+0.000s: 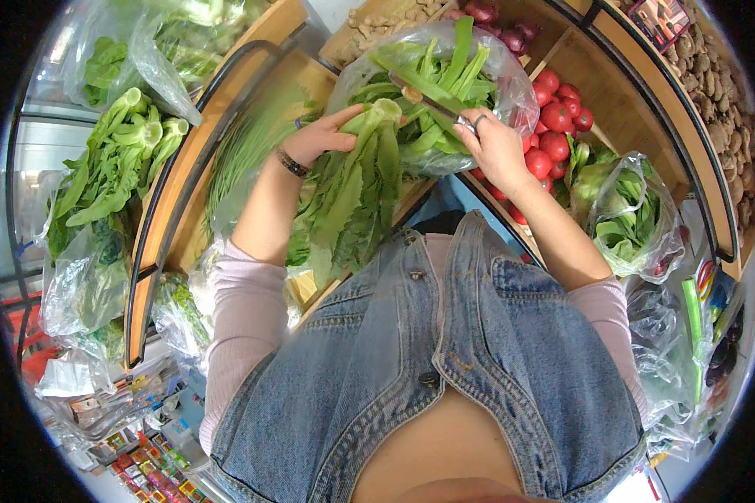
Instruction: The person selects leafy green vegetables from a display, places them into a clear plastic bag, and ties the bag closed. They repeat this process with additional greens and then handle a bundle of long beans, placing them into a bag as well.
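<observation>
My left hand [323,136] grips a head of long-leaf lettuce [358,188] near its pale cut stem end. The leaves hang down towards my body. In my right hand [494,148] is a knife [439,108] with a metal blade, held by its handle. The blade points to the upper left, and a small brownish piece [411,95] shows against it. Below the blade, a clear plastic bag [514,82] lies spread open around loose green leaves [437,135]. The lettuce stem is just left of the knife, apart from it.
Red tomatoes [555,119] and red onions [513,41] lie right of the bag, ginger [374,25] behind. Long thin greens [251,151] fill the left bin. More lettuce heads [116,151] rest beyond the curved wooden rail [163,182]. Bagged greens [632,214] sit at right, near potatoes [708,94].
</observation>
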Motion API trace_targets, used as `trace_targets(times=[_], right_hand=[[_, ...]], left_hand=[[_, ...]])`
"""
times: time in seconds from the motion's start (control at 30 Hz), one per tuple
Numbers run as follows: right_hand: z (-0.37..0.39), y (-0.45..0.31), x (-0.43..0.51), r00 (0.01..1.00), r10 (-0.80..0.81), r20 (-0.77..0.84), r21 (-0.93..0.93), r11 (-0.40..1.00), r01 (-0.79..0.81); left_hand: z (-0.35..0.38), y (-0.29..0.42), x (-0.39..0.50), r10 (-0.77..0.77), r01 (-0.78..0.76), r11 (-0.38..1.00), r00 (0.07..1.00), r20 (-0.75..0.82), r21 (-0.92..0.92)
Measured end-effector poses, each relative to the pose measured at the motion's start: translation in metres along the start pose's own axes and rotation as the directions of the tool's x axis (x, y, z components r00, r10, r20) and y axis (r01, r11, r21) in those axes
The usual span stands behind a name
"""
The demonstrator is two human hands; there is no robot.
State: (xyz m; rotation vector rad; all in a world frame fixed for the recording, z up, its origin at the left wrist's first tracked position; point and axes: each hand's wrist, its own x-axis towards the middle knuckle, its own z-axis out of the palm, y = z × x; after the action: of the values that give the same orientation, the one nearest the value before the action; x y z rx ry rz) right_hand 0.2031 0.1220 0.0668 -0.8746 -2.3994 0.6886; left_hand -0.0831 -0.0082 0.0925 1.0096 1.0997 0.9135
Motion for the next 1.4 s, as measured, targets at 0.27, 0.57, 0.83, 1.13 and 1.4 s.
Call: trace_targets(times=[0.27,0.57,0.83,1.13,1.4], right_hand=[[-0.007,-0.003,-0.007,0.974,0.024,0.224,-0.270,0.962,0.039],[-0.207,0.067,-0.027,0.744,0.370,-0.556,0.065,0.912,-0.405],[-0.365,0.174,-0.057,0.437,0.343,-0.832,-0.297,0.389,-0.872],[-0.354,0.153,-0.018,0.715,-0.011,-0.699,-0.579,0.596,-0.557],[-0.311,0.151,0.078,0.873,-0.265,-0.410,-0.558,0.830,-0.010]], left_hand=[[0.009,0.021,0.014,0.083,-0.084,0.995,0.996,-0.013,-0.052],[0.014,0.054,-0.028,0.156,-0.149,0.983,0.986,0.061,-0.105],[0.001,0.062,-0.064,0.165,-0.177,0.897,0.984,-0.066,-0.405],[0.020,0.068,-0.084,0.351,-0.359,0.930,0.931,-0.103,-0.074],[0.041,0.072,-0.139,0.537,-0.550,0.835,0.815,-0.216,0.002]])
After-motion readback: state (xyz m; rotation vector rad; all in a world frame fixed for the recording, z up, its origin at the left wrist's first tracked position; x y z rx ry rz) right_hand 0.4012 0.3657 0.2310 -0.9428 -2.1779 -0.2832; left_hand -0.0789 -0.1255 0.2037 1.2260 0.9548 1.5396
